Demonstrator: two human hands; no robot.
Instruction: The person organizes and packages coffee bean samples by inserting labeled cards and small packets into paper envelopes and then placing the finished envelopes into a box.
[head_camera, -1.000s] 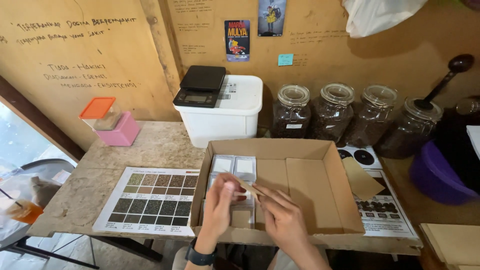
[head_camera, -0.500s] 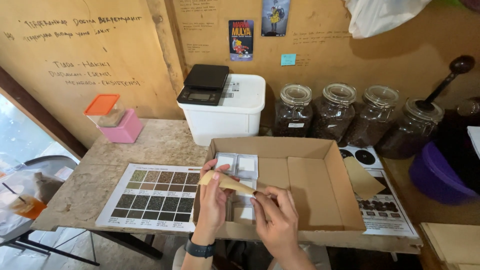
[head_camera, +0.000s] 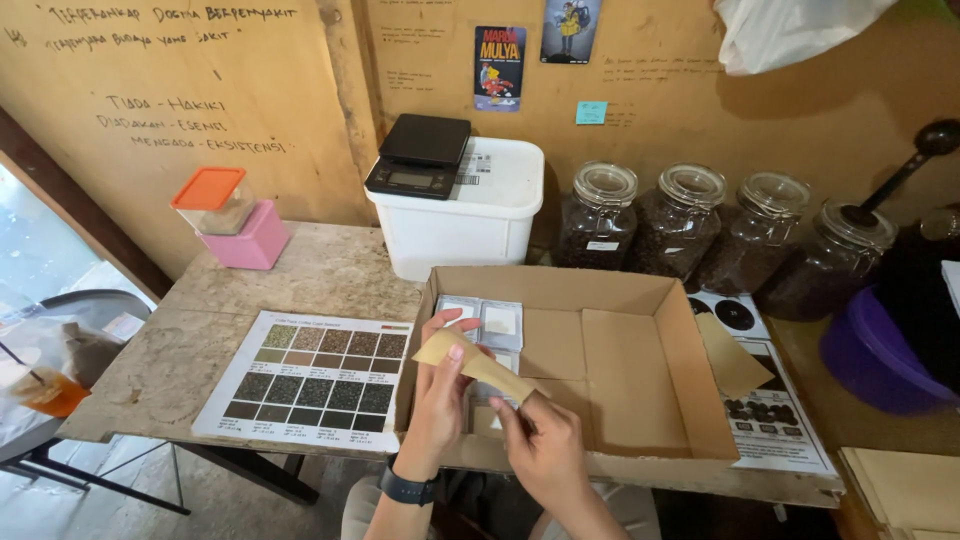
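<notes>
Brown paper pouch (head_camera: 478, 366): judged light, flimsy; best held by its ends.
Left hand (head_camera: 440, 395): pinched on upper end.
Right hand (head_camera: 545, 450): pinched on lower end.

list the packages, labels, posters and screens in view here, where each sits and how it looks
Brown paper pouch: flat, tan, held between left hand and right hand.
Cardboard box: open, brown, on the table.
Silver packets: box's left corner.
Colour chart: white sheet, brown swatches, left of box.
Scale screen: dark, on white tub.
Posters: on wall.
</notes>
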